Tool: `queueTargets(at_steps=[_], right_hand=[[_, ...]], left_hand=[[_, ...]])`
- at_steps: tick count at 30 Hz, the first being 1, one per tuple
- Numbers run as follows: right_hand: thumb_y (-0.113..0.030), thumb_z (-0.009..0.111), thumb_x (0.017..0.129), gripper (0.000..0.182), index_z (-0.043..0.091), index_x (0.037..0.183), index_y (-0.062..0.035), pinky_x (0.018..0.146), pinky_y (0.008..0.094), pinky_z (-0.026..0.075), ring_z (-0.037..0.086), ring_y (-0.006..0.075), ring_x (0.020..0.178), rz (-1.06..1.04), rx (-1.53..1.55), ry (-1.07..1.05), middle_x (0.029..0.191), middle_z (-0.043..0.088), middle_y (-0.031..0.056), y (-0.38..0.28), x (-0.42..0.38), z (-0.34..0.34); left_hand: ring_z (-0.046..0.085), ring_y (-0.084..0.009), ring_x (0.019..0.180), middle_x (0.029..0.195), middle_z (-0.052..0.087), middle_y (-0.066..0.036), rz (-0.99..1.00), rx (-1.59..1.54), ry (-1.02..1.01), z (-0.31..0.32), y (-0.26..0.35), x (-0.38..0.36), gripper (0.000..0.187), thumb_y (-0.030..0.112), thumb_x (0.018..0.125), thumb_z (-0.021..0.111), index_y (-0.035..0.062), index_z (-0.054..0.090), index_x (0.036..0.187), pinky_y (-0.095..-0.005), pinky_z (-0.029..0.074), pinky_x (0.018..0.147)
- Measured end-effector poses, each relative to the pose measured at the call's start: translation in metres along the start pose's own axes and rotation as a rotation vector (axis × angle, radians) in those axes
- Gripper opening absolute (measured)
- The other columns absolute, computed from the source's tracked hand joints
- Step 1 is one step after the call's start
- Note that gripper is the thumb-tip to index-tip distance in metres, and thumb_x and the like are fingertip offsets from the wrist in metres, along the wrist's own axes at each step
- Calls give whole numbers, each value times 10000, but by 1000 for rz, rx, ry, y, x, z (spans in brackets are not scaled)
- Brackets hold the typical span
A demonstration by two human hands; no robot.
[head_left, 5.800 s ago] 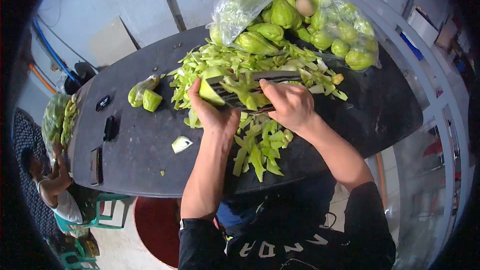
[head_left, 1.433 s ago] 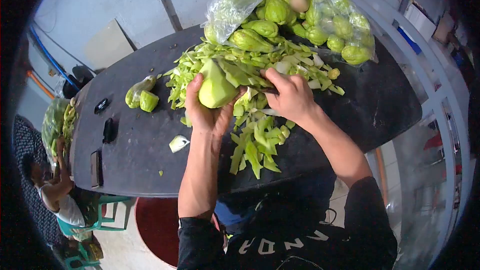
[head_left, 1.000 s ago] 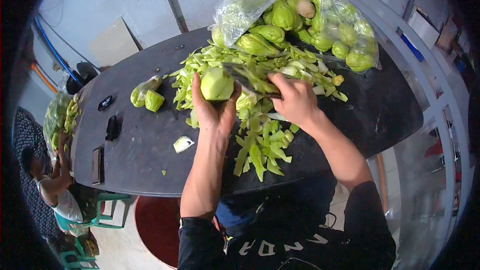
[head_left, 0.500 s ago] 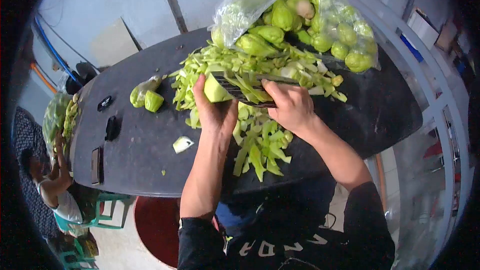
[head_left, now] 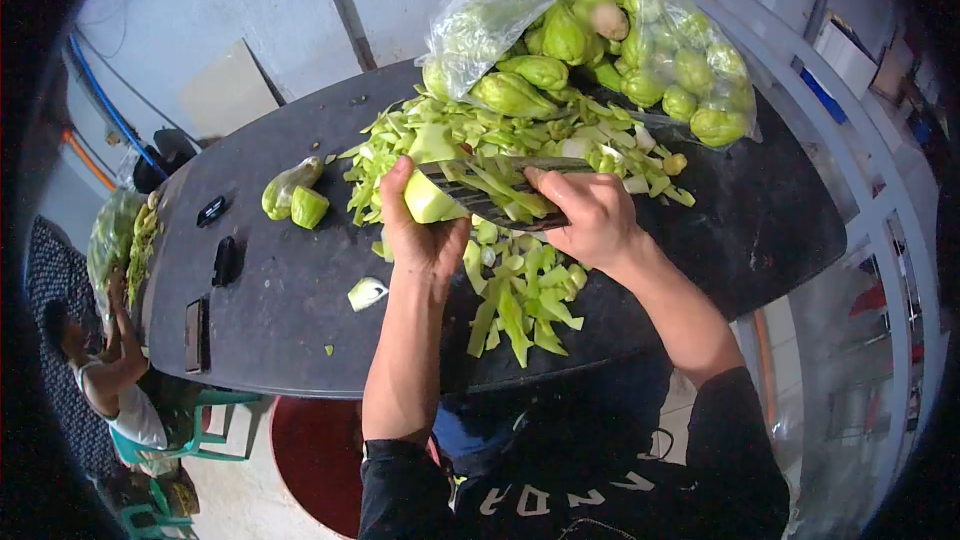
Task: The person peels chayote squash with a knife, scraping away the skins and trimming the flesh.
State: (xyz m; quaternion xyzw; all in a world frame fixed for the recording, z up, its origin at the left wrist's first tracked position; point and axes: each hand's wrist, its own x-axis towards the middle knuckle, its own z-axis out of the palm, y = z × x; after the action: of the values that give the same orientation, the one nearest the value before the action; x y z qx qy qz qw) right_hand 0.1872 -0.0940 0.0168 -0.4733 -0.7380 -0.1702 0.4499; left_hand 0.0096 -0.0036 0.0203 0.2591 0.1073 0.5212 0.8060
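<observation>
My left hand (head_left: 422, 245) is closed around a peeled, cut chayote (head_left: 430, 202), its thumb along the left side. In my right hand (head_left: 598, 218) is a wide, dark-bladed knife (head_left: 538, 221) lying across the chayote's right side, with pale green slices (head_left: 505, 185) resting on the blade. Behind both hands spreads a heap of chayote slices (head_left: 385, 145). A smaller pile of strips (head_left: 520, 305) lies nearer me, between my forearms. One pale cut piece (head_left: 367, 292) sits left of my left wrist.
An open clear plastic bag (head_left: 462, 40) of whole chayotes (head_left: 565, 35) stands at the back of the dark table (head_left: 290, 310). At left are a wrapped chayote (head_left: 285, 185), a cut one (head_left: 309, 207) and several dark objects (head_left: 226, 260). A person (head_left: 110, 380) sits beyond the left edge.
The knife and slices have shifted slightly right and down, and the right hand has moved a little with them. The chayote stays in the left hand.
</observation>
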Motion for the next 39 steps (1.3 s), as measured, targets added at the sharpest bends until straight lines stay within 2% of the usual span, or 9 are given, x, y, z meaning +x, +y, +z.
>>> queueTargets(at_steps=[7, 13, 16, 21, 25, 27, 31, 37, 39], right_hand=[[-40, 683, 709, 353, 634, 1057, -58, 610, 398, 534, 677, 342, 722, 205, -44, -124, 843, 684, 165, 19, -5, -1], [-87, 724, 666, 353, 581, 989, -82, 574, 424, 529, 668, 334, 706, 17, 21, -14, 770, 668, 122, 6, -2, 1], [-68, 710, 697, 357, 635, 1045, -41, 605, 388, 539, 682, 341, 734, 105, -36, -81, 847, 691, 161, 16, -4, 2], [-88, 676, 736, 309, 617, 1040, -76, 576, 440, 517, 656, 367, 662, 309, -123, -148, 726, 657, 168, 27, -3, -2], [-85, 669, 740, 316, 613, 1050, -71, 583, 441, 520, 657, 367, 666, 357, -75, -140, 738, 661, 165, 22, -5, 2], [-74, 669, 738, 320, 612, 1053, -65, 590, 436, 523, 659, 366, 673, 300, -65, -123, 759, 666, 165, 21, -7, 5], [-44, 672, 732, 336, 609, 1062, -45, 604, 423, 532, 670, 360, 688, 111, -12, -38, 814, 678, 168, 17, -6, 11], [-52, 647, 779, 286, 587, 1059, -44, 627, 416, 529, 671, 359, 741, 434, 1, -210, 808, 678, 169, 22, -5, 9], [-125, 687, 774, 313, 546, 1050, -82, 608, 509, 515, 652, 420, 697, 433, -77, -230, 725, 660, 194, 28, -8, 10]], left_hand=[[610, -305, 965, 1065, 615, -122, -65, 87, -145, -2, -3, -4, 576, 476, 786, 663, 82, 552, 1190, -535, 529, 813], [593, -288, 1124, 1225, 599, -151, -31, -32, -71, -6, 2, 0, 611, 414, 838, 636, 21, 506, 1287, -413, 456, 1019], [628, -302, 1029, 1160, 613, -151, -71, 34, -150, -9, 1, -3, 653, 438, 802, 642, 24, 506, 1288, -499, 526, 890], [611, -333, 1016, 1157, 592, -184, -87, 127, -293, -7, -2, -5, 676, 500, 811, 603, 33, 502, 1289, -467, 570, 742], [608, -309, 1002, 1149, 600, -152, -89, -126, -188, -6, -3, 2, 612, 471, 841, 637, 60, 511, 1276, -459, 537, 814], [595, -296, 1001, 1118, 604, -134, -26, -266, 76, -7, -2, 10, 519, 446, 870, 643, 76, 543, 1218, -437, 528, 825], [587, -250, 997, 1070, 613, -95, -44, -93, 100, -11, 6, 9, 471, 443, 865, 657, 90, 569, 1164, -425, 532, 791], [617, -292, 993, 1110, 621, -142, -221, -14, -327, -20, 9, 6, 561, 465, 875, 586, 28, 543, 1223, -431, 535, 744], [618, -302, 1001, 1122, 616, -156, -248, -36, -377, -13, 5, 6, 558, 445, 887, 576, 12, 532, 1237, -432, 535, 760]])
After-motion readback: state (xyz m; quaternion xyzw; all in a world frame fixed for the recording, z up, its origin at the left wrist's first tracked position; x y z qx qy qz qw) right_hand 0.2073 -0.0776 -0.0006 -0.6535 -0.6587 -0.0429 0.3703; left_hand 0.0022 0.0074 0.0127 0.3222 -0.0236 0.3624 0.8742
